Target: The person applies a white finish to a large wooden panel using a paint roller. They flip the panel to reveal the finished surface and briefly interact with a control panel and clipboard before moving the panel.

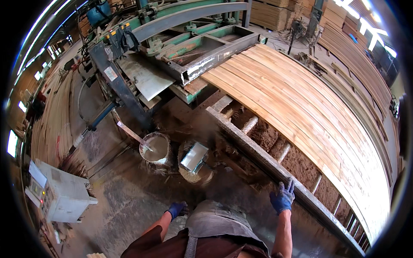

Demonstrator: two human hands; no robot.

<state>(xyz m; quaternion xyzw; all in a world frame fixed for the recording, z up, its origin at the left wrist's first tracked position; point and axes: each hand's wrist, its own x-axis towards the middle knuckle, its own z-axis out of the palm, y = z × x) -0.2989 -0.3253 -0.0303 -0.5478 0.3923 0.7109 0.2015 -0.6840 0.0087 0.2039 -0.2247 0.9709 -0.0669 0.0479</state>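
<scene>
My right hand [282, 198], in a blue glove, is at the long metal rail [258, 150] of the roller conveyor. Its fingers are stretched out and appear to touch the rail's edge. Beyond the rail, a wide panel of wooden strips [284, 94] lies over the rollers [250, 124]. My left hand [177, 210], also gloved in blue, hangs near my grey apron [221, 221]. Its fingers are loosely extended, with nothing visible in them. In front of me stands a bucket of pale paste [155, 148] with a wooden stick [133, 134] in it.
Beside the bucket, a rectangular metal tray [195, 157] sits on a round container [195, 175]. A green and grey machine frame [206, 60] rises ahead at the panel's end. A control cabinet [64, 193] stands at the left. Timber stacks [352, 77] line the far right.
</scene>
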